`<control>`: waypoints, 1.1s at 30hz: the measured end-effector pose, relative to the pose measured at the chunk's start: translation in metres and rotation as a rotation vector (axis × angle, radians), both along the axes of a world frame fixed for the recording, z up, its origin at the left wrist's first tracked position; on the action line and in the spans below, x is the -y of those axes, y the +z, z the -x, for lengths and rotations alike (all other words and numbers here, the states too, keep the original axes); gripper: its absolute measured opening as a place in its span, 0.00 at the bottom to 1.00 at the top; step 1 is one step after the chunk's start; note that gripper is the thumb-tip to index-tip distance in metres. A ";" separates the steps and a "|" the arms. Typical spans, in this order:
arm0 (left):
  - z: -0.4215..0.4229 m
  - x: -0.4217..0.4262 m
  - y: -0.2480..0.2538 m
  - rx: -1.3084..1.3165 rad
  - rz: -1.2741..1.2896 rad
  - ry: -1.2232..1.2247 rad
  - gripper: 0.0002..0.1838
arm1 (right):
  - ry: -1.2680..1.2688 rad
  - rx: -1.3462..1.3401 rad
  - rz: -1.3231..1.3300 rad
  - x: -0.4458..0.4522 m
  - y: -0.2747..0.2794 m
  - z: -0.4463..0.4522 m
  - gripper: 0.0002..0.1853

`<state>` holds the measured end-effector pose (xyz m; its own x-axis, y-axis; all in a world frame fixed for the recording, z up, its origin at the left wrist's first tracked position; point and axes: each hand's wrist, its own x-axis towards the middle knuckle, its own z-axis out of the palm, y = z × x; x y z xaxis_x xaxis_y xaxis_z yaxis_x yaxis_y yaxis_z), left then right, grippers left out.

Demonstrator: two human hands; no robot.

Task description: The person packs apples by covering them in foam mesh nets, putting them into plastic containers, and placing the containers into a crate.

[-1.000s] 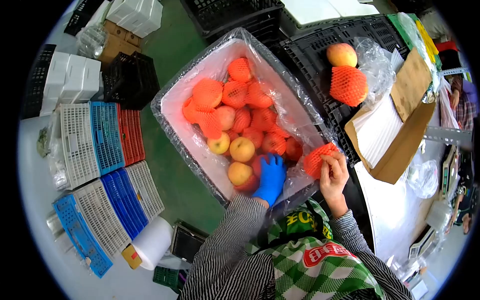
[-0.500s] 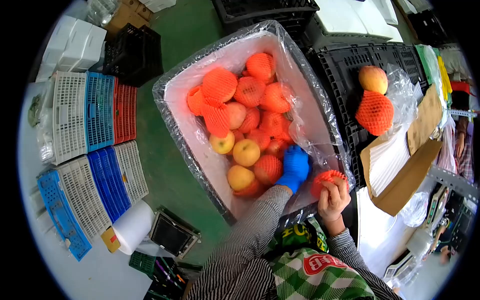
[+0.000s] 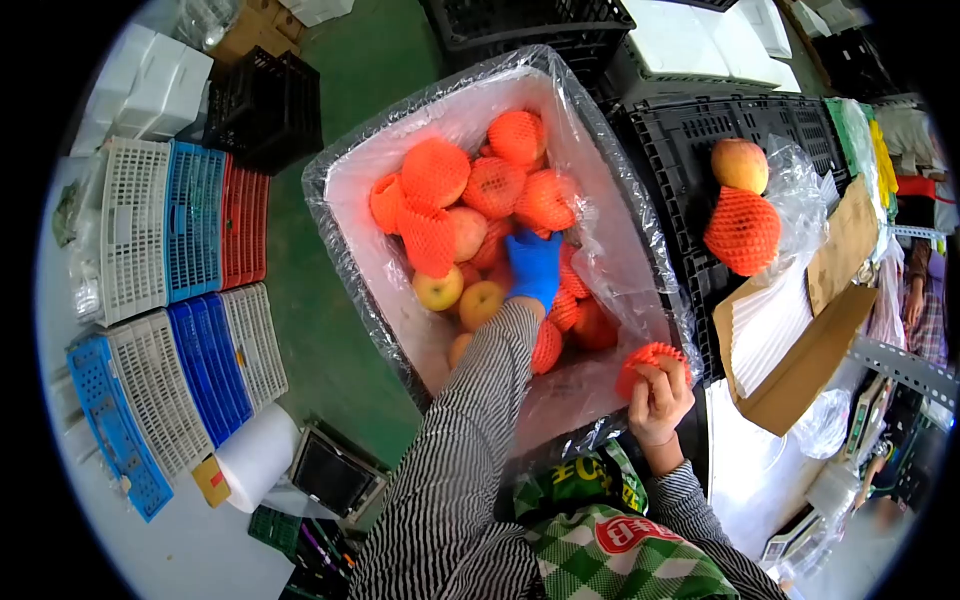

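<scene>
My left hand [image 3: 535, 268], in a blue glove, reaches down among the apples in the plastic-lined bin [image 3: 352, 215]. Its fingers are spread against orange-netted apples, one of them the netted apple [image 3: 546, 200] just beyond the fingertips; the undersides of the fingers are hidden. My bare right hand [image 3: 660, 402] is closed on an apple in an orange foam net [image 3: 640, 368], held over the bin's near right corner. Bare yellow apples [image 3: 481, 304] lie left of my gloved hand. My left sleeve covers part of the fruit.
On a black crate [image 3: 690, 130] at the right sit a bare apple [image 3: 740, 165] and a netted one [image 3: 743, 232], beside clear plastic and cardboard [image 3: 810, 370]. Coloured plastic baskets [image 3: 195, 220] stand at the left. Another person's arm [image 3: 915, 290] shows at the far right.
My left hand has moved up and left, deeper over the pile of apples. My right hand keeps its netted apple near the same corner. The view has shifted slightly.
</scene>
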<state>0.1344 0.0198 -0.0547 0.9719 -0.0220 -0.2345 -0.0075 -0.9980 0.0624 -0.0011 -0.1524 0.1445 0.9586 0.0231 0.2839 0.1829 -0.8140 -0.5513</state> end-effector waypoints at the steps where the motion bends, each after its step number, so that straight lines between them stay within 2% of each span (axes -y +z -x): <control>1: 0.000 0.000 0.006 0.067 -0.042 -0.015 0.18 | 0.000 0.001 0.001 0.000 0.000 -0.001 0.08; 4: -0.006 -0.003 0.005 -0.008 -0.028 -0.054 0.28 | -0.005 -0.002 0.008 -0.001 0.004 0.001 0.08; 7: -0.017 -0.025 0.025 -0.026 0.134 -0.260 0.52 | -0.031 0.000 -0.005 -0.002 0.006 0.003 0.08; 10: -0.027 -0.039 0.056 -0.209 0.235 -0.332 0.55 | -0.009 0.024 -0.002 -0.001 0.002 0.007 0.08; 14: -0.018 -0.042 0.058 -0.043 0.269 -0.390 0.50 | -0.042 -0.005 -0.017 0.000 0.004 0.005 0.07; 17: -0.017 -0.042 0.107 -0.259 0.231 -0.363 0.47 | -0.005 -0.047 -0.053 0.001 0.010 0.005 0.08; 20: -0.011 -0.056 0.145 -0.487 0.395 -0.143 0.47 | -0.008 0.060 -0.167 -0.004 0.010 0.001 0.12; 21: -0.003 -0.070 0.156 -0.442 0.536 -0.091 0.47 | 0.021 0.105 -0.195 -0.009 0.011 0.002 0.16; 22: 0.008 -0.079 0.161 -0.396 0.716 0.009 0.46 | 0.069 0.107 -0.234 -0.015 0.015 -0.001 0.15; 24: 0.029 -0.094 0.169 -0.289 1.075 0.208 0.45 | 0.307 -0.122 -0.065 -0.021 0.018 -0.012 0.14; 25: 0.038 -0.099 0.175 -0.365 1.286 0.318 0.41 | 0.417 -0.302 0.125 -0.023 0.011 -0.012 0.16; 28: 0.071 -0.113 0.202 -0.627 1.685 0.620 0.36 | 0.570 -0.289 0.047 -0.025 0.019 -0.008 0.20; 29: 0.085 -0.114 0.216 -0.733 1.685 0.731 0.35 | 0.508 -0.273 -0.053 -0.030 0.040 -0.009 0.30; 30: 0.099 -0.112 0.230 -0.843 1.681 0.843 0.34 | 0.532 -0.261 -0.082 -0.037 0.060 -0.009 0.34; 32: 0.128 -0.095 0.243 -0.954 1.757 0.917 0.33 | 0.581 -0.231 -0.137 -0.051 0.090 -0.011 0.41; 33: 0.142 -0.085 0.247 -1.004 1.797 0.954 0.32 | 0.645 -0.293 -0.151 -0.055 0.078 -0.002 0.46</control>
<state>-0.0080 0.1051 0.1924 0.4455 -0.4532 -0.7721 0.8803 0.3790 0.2854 0.0006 -0.0971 0.2225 0.8045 0.5907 0.0617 0.4284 -0.5052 -0.7492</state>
